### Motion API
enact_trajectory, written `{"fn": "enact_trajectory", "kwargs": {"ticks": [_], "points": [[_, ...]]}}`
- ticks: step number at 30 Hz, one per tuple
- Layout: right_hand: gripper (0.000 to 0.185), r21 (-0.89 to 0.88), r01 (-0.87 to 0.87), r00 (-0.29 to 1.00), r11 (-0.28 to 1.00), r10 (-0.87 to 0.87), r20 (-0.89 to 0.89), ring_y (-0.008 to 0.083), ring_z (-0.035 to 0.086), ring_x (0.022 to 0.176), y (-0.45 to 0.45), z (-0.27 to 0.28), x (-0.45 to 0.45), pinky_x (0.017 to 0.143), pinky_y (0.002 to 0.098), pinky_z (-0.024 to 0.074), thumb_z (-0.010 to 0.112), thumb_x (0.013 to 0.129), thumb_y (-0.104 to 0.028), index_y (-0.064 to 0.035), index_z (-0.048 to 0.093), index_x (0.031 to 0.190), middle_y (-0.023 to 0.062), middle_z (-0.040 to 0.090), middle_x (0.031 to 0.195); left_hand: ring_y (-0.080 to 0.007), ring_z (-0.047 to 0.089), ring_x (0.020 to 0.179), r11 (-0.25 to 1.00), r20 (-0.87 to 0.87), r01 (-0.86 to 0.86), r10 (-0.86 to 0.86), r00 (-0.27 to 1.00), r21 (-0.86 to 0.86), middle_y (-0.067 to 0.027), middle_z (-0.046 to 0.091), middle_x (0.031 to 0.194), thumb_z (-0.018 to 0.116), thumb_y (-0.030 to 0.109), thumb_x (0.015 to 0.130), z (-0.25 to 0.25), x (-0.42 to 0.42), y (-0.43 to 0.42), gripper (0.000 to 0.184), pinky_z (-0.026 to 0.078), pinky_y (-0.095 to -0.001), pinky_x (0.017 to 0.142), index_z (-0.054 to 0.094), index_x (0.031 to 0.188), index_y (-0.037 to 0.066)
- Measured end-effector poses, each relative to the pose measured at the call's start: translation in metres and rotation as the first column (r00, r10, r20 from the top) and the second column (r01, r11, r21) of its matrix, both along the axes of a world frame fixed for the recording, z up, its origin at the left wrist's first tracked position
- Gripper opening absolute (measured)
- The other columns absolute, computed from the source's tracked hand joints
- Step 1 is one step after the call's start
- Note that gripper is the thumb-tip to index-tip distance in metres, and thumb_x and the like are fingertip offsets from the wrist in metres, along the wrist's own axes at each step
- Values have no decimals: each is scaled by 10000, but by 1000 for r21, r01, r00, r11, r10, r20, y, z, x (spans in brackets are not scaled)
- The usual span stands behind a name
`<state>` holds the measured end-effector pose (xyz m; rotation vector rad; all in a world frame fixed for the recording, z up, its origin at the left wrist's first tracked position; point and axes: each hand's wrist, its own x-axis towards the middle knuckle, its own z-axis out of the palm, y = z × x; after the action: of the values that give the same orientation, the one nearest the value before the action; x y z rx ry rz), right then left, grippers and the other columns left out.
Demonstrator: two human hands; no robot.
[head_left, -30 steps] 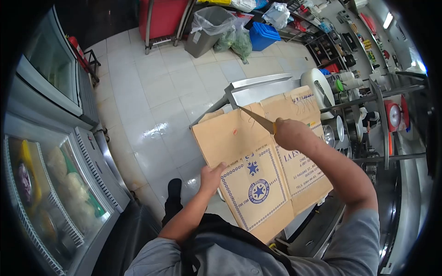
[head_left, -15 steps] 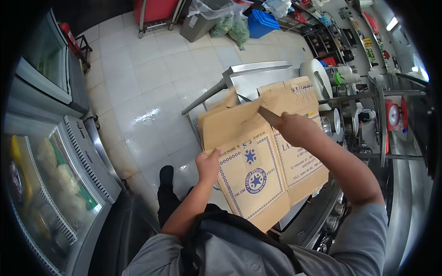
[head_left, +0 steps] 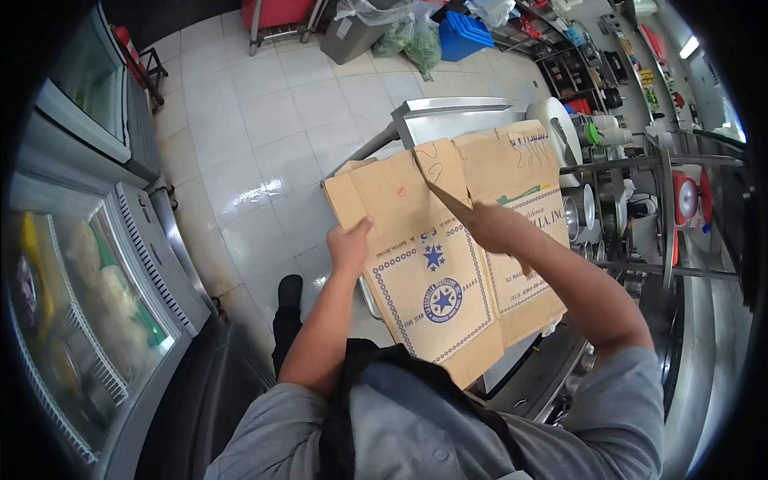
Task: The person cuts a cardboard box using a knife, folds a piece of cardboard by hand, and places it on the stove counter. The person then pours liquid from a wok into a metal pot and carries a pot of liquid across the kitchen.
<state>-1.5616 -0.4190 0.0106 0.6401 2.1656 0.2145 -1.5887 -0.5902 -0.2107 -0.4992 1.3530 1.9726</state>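
A flattened cardboard box point(head_left: 400, 284) with blue stars and lettering lies open in front of me, over a metal counter. My left hand point(head_left: 349, 246) grips its left edge, thumb on top and the other fingers out of sight beneath. Closed around a knife handle, my right hand point(head_left: 498, 228) is over the middle of the cardboard. The knife's long blade point(head_left: 450, 200) points up and left across the upper flap, its tip at a slit near the flap's far edge. My right hand covers most of the handle.
Beyond the cardboard is a steel counter point(head_left: 456, 114), with a white cutting board point(head_left: 552, 128) bearing another knife point(head_left: 565, 142). Pots and a metal rack point(head_left: 656, 168) stand at right. A glass-door fridge point(head_left: 104, 320) is at left; a grey bin point(head_left: 352, 36) and blue container point(head_left: 466, 36) stand behind.
The upper flap, raised and blurred before, now lies flatter and faces me. My left hand has shifted slightly up and left with it. The knife stays in my right hand.
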Motion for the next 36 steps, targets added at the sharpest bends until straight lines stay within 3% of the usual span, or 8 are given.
{"fn": "enact_trajectory", "kwargs": {"ticks": [7,13,19,22,24,25,28,36], "points": [[260,-157,-32,998,987,39,41,377,654,928,15,-70,5,801,453,508,476,895,-139,33,584,1058,244,660,992,-151,644,790,995,-294,-8,-21,955,-96,-96,702,932,669,95,848,22,5,-4,217,494,-294,702,669,996,-64],[421,-165,120,993,979,-119,15,399,592,1062,-4,25,9,909,444,458,461,954,-318,45,520,1159,276,611,1122,-146,641,780,995,-93,98,-94,991,33,-91,692,902,672,110,849,26,5,8,230,494,-281,689,666,996,-67],[367,-134,135,967,982,-159,-198,377,611,1018,9,-67,23,898,449,467,430,961,-295,20,544,1111,229,648,1040,-154,642,844,913,145,-100,46,988,396,-123,681,989,671,122,870,22,33,-19,260,510,-294,736,631,1039,-71],[351,-108,220,929,970,-242,-280,382,617,1003,13,-81,42,884,467,469,428,961,-306,0,529,1100,238,649,1018,-153,642,856,983,-175,161,-174,969,-87,-112,682,985,664,121,878,17,83,-13,242,508,-294,733,635,1046,-51],[353,-232,107,961,967,-160,-224,381,640,940,30,-63,34,821,459,496,436,956,-303,12,539,1080,224,660,954,-158,641,817,988,-106,153,-154,982,-16,-101,681,953,666,112,871,19,82,-8,231,506,-287,707,641,1030,-54],[334,-356,419,895,835,-447,4,367,662,872,15,-16,5,748,435,517,474,931,-268,29,552,1062,209,669,914,-163,639,778,992,-31,124,-123,992,39,-90,679,922,668,103,865,21,78,-7,219,503,-279,681,648,1015,-56],[276,-93,-111,985,989,122,121,336,675,842,12,1,13,734,426,528,476,903,-180,12,582,1071,201,674,920,-146,634,776,996,-102,89,-88,991,4,-86,681,945,680,92,853,7,78,-11,227,498,-273,677,649,1024,-53],[243,-174,-173,982,969,183,45,362,660,913,38,-52,94,788,445,517,440,933,-171,25,533,1042,224,666,959,-138,638,817,999,-230,36,-35,972,-1,-89,690,930,660,97,867,27,73,-9,197,495,-274,729,651,1003,-44]]}}
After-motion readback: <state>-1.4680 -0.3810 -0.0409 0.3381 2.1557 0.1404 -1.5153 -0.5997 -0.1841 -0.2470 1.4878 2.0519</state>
